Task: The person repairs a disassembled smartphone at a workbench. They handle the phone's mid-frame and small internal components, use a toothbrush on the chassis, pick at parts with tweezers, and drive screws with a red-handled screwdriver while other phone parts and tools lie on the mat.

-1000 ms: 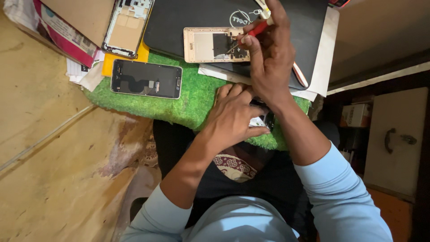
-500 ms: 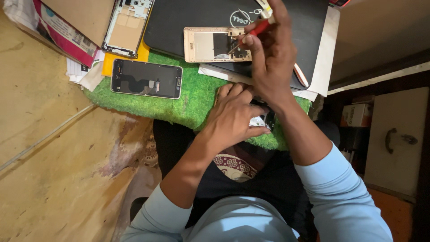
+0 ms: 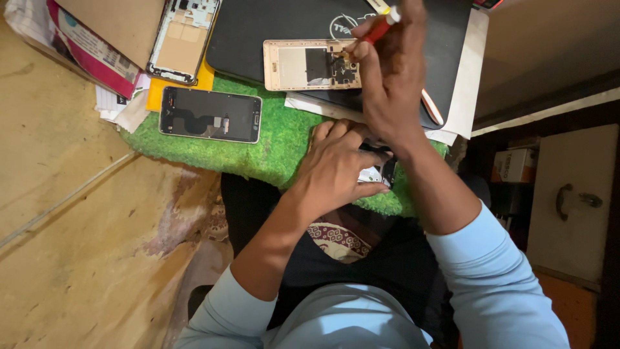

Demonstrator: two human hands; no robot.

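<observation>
A red screwdriver [image 3: 380, 27] is pinched upright in the closed fingers of the right hand [image 3: 391, 84], its tip set at the gold phone frame [image 3: 310, 64], which lies flat on a closed black laptop [image 3: 258, 32], apparently for a firm surface. The left hand [image 3: 336, 168] is pressed, fingers loosely curled, over a small dark part [image 3: 386, 169] on the green mat [image 3: 258, 155], seemingly to steady it. A black phone [image 3: 210, 114] lies well apart.

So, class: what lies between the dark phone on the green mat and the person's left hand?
In the head view, only bare green mat separates the dark phone from the left hand.
</observation>
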